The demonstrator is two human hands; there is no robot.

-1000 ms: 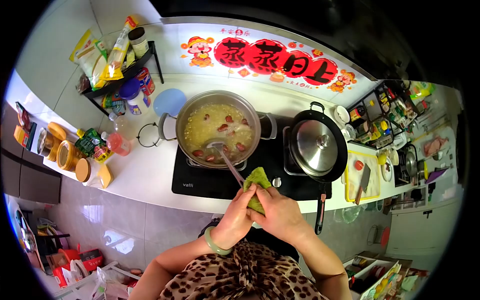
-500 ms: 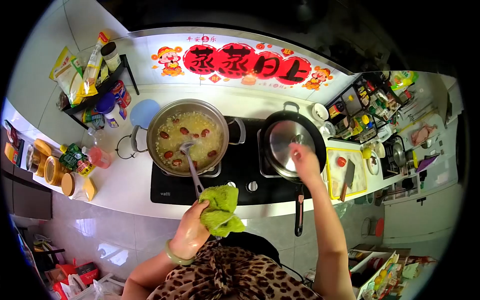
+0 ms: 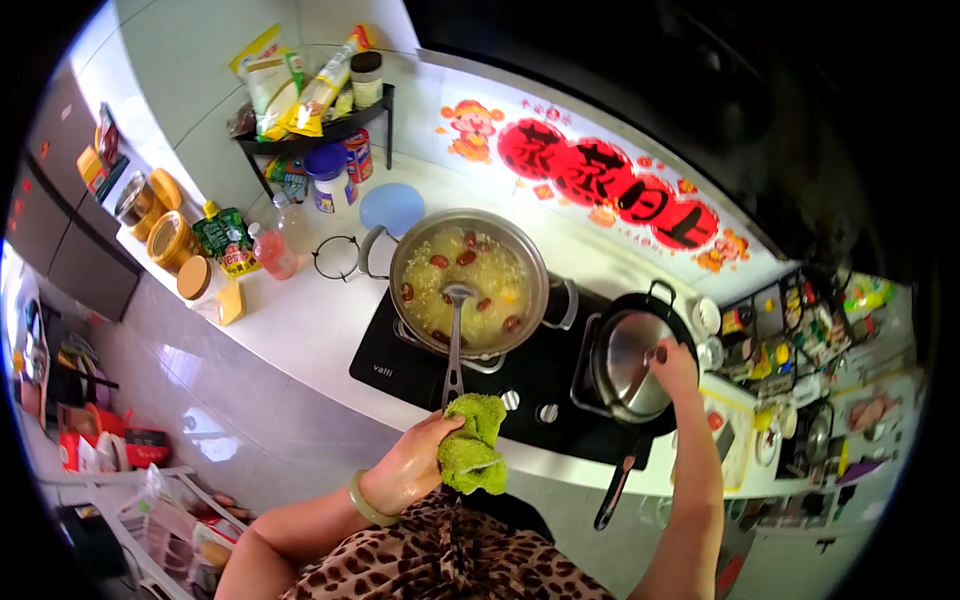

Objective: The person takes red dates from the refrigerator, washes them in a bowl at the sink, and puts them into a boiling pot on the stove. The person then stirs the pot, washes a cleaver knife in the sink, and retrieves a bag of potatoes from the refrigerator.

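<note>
left hand (image 3: 405, 468): fingers curled shut on green cloth (image 3: 474, 458), ladle (image 3: 454, 370) handle right at it, scoop in pot (image 3: 539, 285) // right hand (image 3: 678, 370): fingers pinched on lid (image 3: 626, 368) knob, over pan (image 3: 645, 302) // tip: grip the knob squarely, keep cloth off hob (image 3: 400, 372) imo

The wide silver metal pot (image 3: 542, 284) sits left of the round black metal pan (image 3: 660, 304), both on the flat black hob (image 3: 420, 385). In the pot is the long grey ladle (image 3: 459, 291).

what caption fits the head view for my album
Left hand with ladle and green cloth at the steel pot, right hand on the pan lid
</note>
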